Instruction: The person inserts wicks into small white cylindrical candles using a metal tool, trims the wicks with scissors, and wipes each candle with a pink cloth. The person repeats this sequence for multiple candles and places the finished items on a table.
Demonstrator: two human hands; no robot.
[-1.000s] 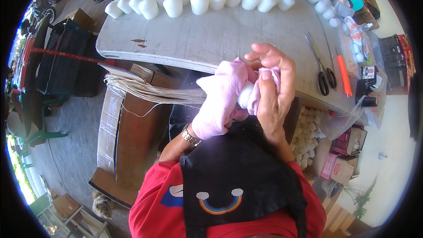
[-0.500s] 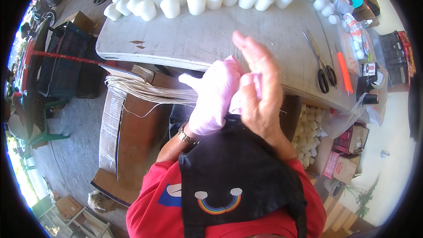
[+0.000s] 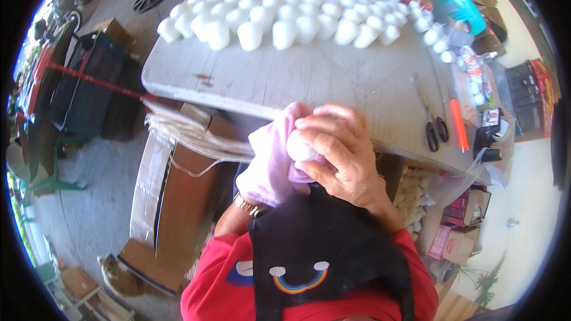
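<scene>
You are holding a small white egg-shaped piece (image 3: 299,145) up in front of your chest, just short of the table (image 3: 333,86) edge. Your right hand (image 3: 345,163) is curling over it from above, fingers bent close and thumb pressing its side, so it is gripped firmly. Your left hand (image 3: 270,169) is wearing a pink glove (image 3: 264,163) and cupping the piece from the left and below, fingers wrapped partly round it; how tightly they are closing is hidden behind the right hand.

The piece looks light, smooth and rigid, probably a bit slippery against bare skin and likely to chip or dent if squeezed hard. You are best taking it round its widest middle, with the gloved palm supporting underneath.

On the table, rows of similar white pieces (image 3: 285,18) are standing, well apart from your hands. Scissors (image 3: 433,125) and an orange tool (image 3: 458,125) are lying to the right.
</scene>
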